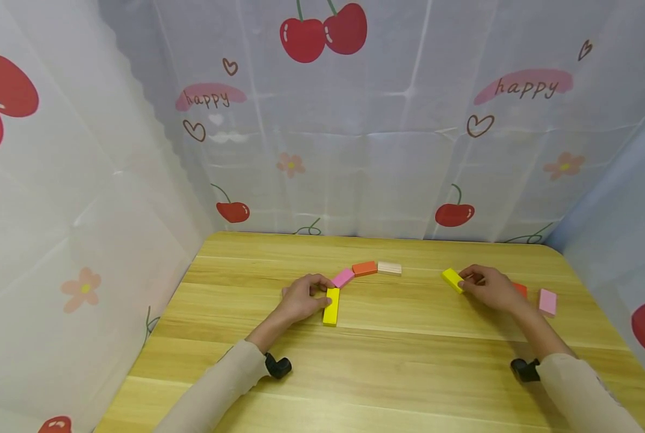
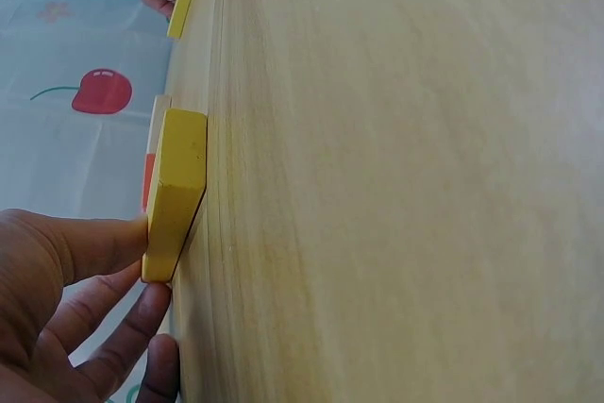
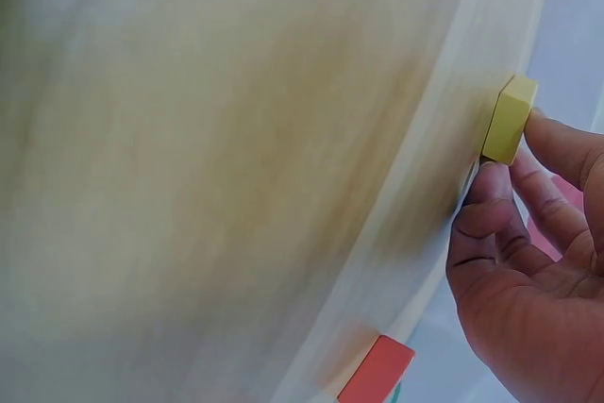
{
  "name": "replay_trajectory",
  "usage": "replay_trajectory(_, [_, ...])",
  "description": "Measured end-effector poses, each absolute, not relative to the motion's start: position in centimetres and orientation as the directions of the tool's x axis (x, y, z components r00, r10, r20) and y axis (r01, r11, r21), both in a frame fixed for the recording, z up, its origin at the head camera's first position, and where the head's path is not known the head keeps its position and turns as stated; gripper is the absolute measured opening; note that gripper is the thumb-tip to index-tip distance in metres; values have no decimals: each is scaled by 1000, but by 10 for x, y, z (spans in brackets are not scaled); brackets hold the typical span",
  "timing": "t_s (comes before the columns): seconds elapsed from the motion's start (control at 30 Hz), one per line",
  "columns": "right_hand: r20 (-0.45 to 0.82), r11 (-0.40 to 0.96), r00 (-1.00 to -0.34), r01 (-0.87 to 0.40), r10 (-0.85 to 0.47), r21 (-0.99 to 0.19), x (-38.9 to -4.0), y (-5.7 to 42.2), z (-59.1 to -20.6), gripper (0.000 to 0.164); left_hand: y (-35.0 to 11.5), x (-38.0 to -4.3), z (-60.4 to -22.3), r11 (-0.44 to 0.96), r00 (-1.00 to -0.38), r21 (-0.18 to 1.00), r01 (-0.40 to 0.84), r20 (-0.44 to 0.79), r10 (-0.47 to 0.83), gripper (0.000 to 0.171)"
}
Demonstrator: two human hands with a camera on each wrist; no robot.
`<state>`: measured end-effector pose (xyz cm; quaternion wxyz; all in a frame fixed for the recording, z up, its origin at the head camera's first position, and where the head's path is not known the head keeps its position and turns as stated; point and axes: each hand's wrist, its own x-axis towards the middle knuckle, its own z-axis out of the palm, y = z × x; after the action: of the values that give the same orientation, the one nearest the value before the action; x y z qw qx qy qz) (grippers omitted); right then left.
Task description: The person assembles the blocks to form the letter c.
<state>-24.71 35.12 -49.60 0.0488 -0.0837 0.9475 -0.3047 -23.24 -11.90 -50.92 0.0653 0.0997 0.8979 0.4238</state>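
On the left of the table, my left hand (image 1: 301, 299) pinches a yellow block (image 1: 331, 311) near its far end, thumb on one side and fingers at the end. The block lies flat, close to a pink block (image 1: 344, 278). From there an orange block (image 1: 364, 269) and a plain wood block (image 1: 390, 269) carry on a curved row. Over on the right, my right hand (image 1: 490, 287) grips a second yellow block (image 1: 453, 280) between thumb and fingers, low at the tabletop. In the right wrist view that yellow block (image 3: 511, 120) appears slightly tilted.
Partly behind the right hand is a red-orange block (image 1: 520, 290), with a light pink block (image 1: 547, 302) farther right. A pinkish piece (image 1: 284, 291) peeks out beside the left hand. A cherry-printed curtain (image 1: 355, 150) hangs along the back edge of the wooden table (image 1: 398, 373).
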Motion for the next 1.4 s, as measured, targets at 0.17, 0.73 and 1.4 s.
replay_trajectory(0.17, [-55,800,-980,-124,-192,-587,-243,346,-494,31,-119,-233,-510,623,-972,772,124,-33,233,22])
replay_trajectory(0.73, [-65,804,-978,-125,-199,-582,-234,335,-498,30,-119,-234,-512,623,-972,772,123,-32,232,22])
replay_trajectory(1.4, [-51,780,-965,-177,-258,-600,-214,320,-494,22,-119,-234,-512,619,-971,775,130,-26,236,22])
